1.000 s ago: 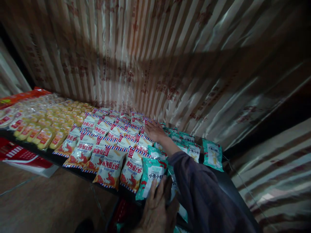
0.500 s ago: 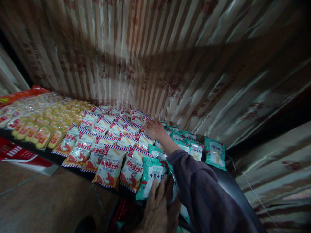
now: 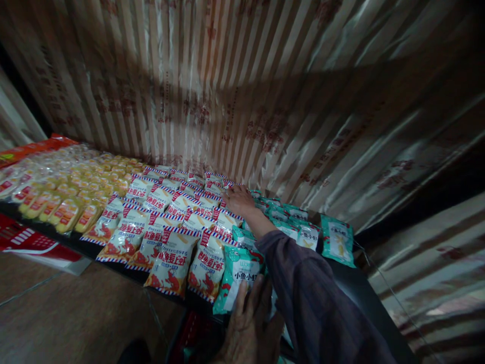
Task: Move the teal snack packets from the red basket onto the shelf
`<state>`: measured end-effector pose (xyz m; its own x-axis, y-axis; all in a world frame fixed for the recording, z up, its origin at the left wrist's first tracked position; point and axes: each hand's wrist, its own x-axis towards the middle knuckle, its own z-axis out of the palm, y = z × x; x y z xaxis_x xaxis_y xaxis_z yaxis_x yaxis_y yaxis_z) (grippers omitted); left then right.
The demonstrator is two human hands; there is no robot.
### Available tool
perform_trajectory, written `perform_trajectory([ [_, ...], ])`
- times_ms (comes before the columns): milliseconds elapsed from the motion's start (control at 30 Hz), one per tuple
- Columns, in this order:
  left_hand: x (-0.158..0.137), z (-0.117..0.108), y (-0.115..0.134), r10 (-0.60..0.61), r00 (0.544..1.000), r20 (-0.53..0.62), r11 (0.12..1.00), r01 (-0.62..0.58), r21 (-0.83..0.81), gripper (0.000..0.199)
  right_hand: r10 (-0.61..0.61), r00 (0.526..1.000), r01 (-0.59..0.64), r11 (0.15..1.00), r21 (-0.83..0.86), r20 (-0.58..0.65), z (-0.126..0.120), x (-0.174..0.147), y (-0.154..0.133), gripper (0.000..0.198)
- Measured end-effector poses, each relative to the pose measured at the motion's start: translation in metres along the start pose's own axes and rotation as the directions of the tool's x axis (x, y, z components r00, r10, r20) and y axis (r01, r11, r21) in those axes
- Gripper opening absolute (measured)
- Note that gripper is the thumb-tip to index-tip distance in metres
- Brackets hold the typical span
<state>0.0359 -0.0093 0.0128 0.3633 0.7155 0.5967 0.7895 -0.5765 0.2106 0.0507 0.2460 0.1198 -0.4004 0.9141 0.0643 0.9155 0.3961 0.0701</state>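
My right hand [image 3: 239, 199] reaches far across the shelf and lies palm down over the back bags, where the red-and-white snack bags [image 3: 172, 260] meet the teal snack bags [image 3: 337, 240]. Its fingers are stretched out, and their tips are partly lost among the bags. Low in the view, my left hand [image 3: 248, 323] has its fingers extended against the lower part of a teal snack bag [image 3: 239, 273] at the front edge. That bag leans upright beside the front red-and-white bag. The left palm is hidden from me.
Yellow-wrapped snack packs [image 3: 68, 210] fill the shelf to the left, with an orange packet [image 3: 38, 147] behind. The black shelf [image 3: 364, 293] extends right. A striped plastic sheet [image 3: 197, 86] hangs behind. A red-and-white box [image 3: 34, 242] sits below on the left.
Very little differs. My right sleeve has shifted slightly left, and both hands stay on the bags in nearly the same places.
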Motion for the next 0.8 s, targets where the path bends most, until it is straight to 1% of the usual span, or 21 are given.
perform_trajectory([
  [100, -0.001, 0.004, 0.001, 0.008, 1.000, 0.021, 1.000, -0.007, -0.020, 0.053, -0.006, 1.000, 0.006, 1.000, 0.002, 0.016, 0.002, -0.002, 0.001, 0.058],
  [133, -0.002, 0.006, 0.002, -0.005, 0.999, 0.038, 1.000, 0.006, -0.024, 0.054, -0.015, 1.000, 0.015, 1.000, -0.001, 0.011, 0.002, -0.003, 0.002, 0.058],
  [233, -0.004, 0.013, 0.006, -0.093, 0.993, 0.075, 0.995, 0.094, -0.019, 0.057, -0.045, 0.999, 0.045, 0.999, -0.006, -0.021, 0.004, -0.005, 0.003, 0.057],
  [267, -0.005, 0.015, 0.006, -0.098, 0.992, 0.084, 0.995, 0.100, -0.019, 0.057, -0.045, 0.999, 0.045, 0.999, 0.000, -0.023, 0.004, -0.005, 0.003, 0.056],
  [333, -0.005, 0.017, 0.006, -0.062, 0.994, 0.093, 0.998, 0.065, -0.023, 0.058, -0.035, 0.999, 0.035, 0.999, 0.019, -0.009, 0.004, -0.006, 0.003, 0.055],
  [400, -0.005, 0.013, 0.004, -0.014, 0.995, 0.101, 0.999, 0.017, -0.028, 0.059, -0.042, 0.999, 0.041, 0.998, 0.040, 0.022, 0.002, -0.006, 0.004, 0.056],
  [500, -0.003, 0.003, 0.003, -0.010, 0.995, 0.102, 1.000, 0.012, -0.014, 0.061, -0.089, 0.995, 0.086, 0.994, 0.061, 0.049, -0.005, -0.009, 0.008, 0.054],
  [567, -0.002, -0.003, 0.003, -0.001, 0.995, 0.099, 1.000, 0.001, -0.003, 0.063, -0.129, 0.991, 0.126, 0.990, 0.069, 0.039, -0.012, -0.014, 0.014, 0.051],
  [633, -0.003, -0.006, 0.003, 0.011, 0.997, 0.079, 1.000, -0.011, 0.003, 0.063, -0.151, 0.989, 0.151, 0.984, 0.091, -0.002, -0.021, -0.025, 0.022, 0.050],
  [667, -0.003, -0.006, 0.003, 0.006, 0.997, 0.074, 1.000, -0.006, 0.004, 0.062, -0.136, 0.990, 0.139, 0.983, 0.118, -0.033, -0.026, -0.033, 0.027, 0.052],
  [733, -0.005, -0.005, 0.005, 0.005, 0.998, 0.065, 1.000, -0.006, 0.001, 0.058, -0.056, 0.994, 0.074, 0.978, 0.193, -0.095, -0.035, -0.057, 0.038, 0.056],
  [800, -0.006, -0.004, 0.006, 0.018, 0.999, 0.033, 1.000, -0.018, -0.006, 0.056, 0.013, 0.986, 0.032, 0.966, 0.256, -0.169, -0.039, -0.091, 0.047, 0.057],
])
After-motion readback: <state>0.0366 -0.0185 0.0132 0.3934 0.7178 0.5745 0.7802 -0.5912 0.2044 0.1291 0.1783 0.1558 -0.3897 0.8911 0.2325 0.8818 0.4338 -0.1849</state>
